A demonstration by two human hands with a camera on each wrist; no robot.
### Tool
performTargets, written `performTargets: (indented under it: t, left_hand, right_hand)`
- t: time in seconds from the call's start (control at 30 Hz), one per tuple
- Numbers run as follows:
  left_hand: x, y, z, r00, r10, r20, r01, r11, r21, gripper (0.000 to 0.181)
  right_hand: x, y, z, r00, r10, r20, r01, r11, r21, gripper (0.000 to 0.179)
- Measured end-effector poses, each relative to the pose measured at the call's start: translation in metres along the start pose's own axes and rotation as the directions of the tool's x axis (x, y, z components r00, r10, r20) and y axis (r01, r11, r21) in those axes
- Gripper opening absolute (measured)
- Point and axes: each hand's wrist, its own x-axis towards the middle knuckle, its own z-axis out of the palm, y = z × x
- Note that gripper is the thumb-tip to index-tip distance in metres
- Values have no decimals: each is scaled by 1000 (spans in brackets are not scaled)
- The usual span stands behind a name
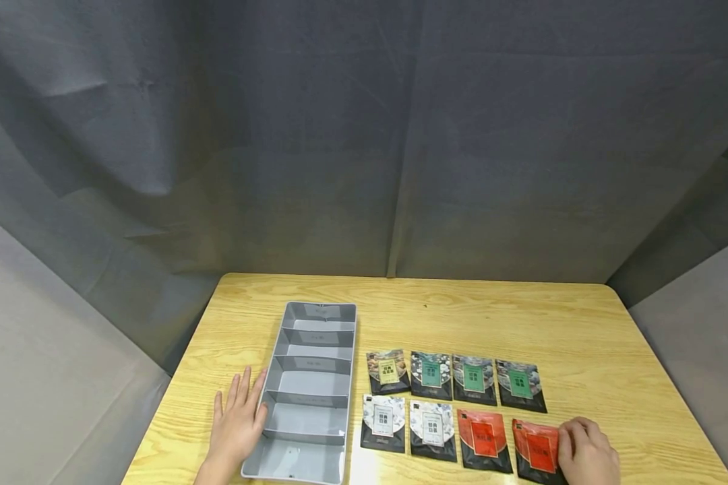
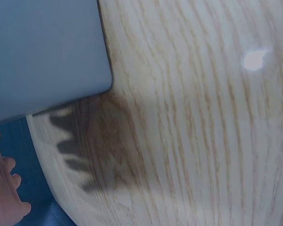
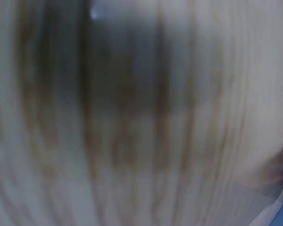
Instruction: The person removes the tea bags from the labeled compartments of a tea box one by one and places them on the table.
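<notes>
My left hand [image 1: 236, 421] lies with spread, straight fingers at the left side of a grey tray [image 1: 346, 404], the thumb by its rim. In the left wrist view, fingertips [image 2: 12, 181] show below the tray's corner [image 2: 61, 52]. Far to the right, my right hand [image 1: 590, 453] has curled fingers and pinches the right edge of a red-and-black tea packet [image 1: 536, 453]. That packet ends the front row, beside another red tea packet [image 1: 484, 441]. The right wrist view is mostly blurred wood grain, and the grip is hidden there.
Two white-and-black tea packets [image 1: 383, 424] continue the front row leftward. Behind them lie a yellow-labelled packet [image 1: 388, 372] and several green-labelled packets [image 1: 473, 380]. The tray has several compartments divided crosswise. A grey curtain [image 1: 315, 168] hangs behind the wooden table [image 1: 461, 310].
</notes>
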Motion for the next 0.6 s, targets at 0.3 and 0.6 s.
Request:
performTargets:
  t: [0.3, 0.6]
  left_hand:
    - [0, 0, -1, 1000, -6, 9, 6, 1000, -9, 53]
    - [0, 0, -1, 1000, -3, 12, 3, 1000, -11, 54]
  right_hand:
    - [2, -8, 6, 999, 13, -33, -14, 1000, -26, 8]
    - [2, -10, 13, 997, -6, -72, 2, 999, -55, 7]
